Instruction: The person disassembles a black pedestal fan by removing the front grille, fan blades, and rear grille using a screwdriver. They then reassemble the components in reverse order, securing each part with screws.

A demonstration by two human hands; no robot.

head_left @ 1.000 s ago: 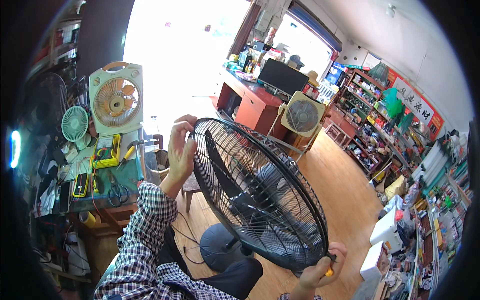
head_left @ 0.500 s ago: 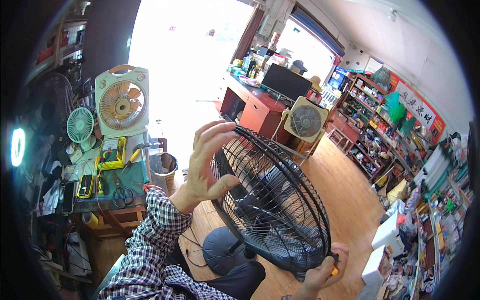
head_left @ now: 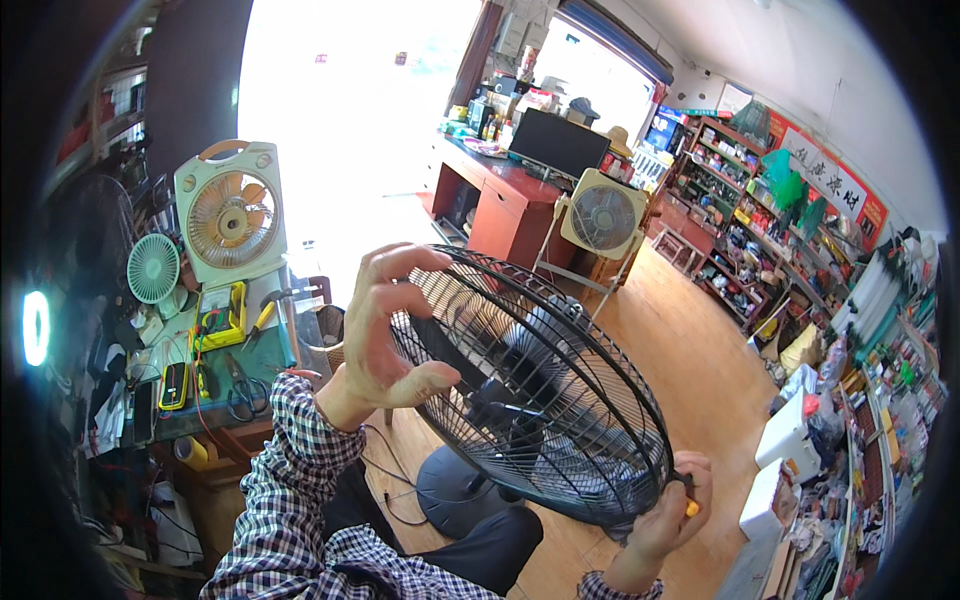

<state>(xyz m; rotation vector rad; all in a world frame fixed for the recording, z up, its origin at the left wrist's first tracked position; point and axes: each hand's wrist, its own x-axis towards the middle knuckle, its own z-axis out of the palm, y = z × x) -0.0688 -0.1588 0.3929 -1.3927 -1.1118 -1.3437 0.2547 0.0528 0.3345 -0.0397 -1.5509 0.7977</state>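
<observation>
At upper-left rim: left hand, half open in a C, fingers curved over the cage edge, thumb apart; can't tell how firmly it bears.
At lower-right rim: right hand, closed on a small dark-and-yellow piece, up against the rim; most of it hidden.
Fan position: between the two hands, tilted, above the wood floor, round base below; joint partly hidden.
Fan handling: probably light for its width, awkward to balance; wires likely springy, easily bent; rim likely smooth, a bit slick.
Hold: thick outer rim, opposite sides; avoid pressing mid-wires.
Fan look: black, round wire cage, close curved wires, doubled rim rings, dark blades inside.
Floor: dark cord beside base.
Left side: worktop with pale box fan, scissors.
</observation>
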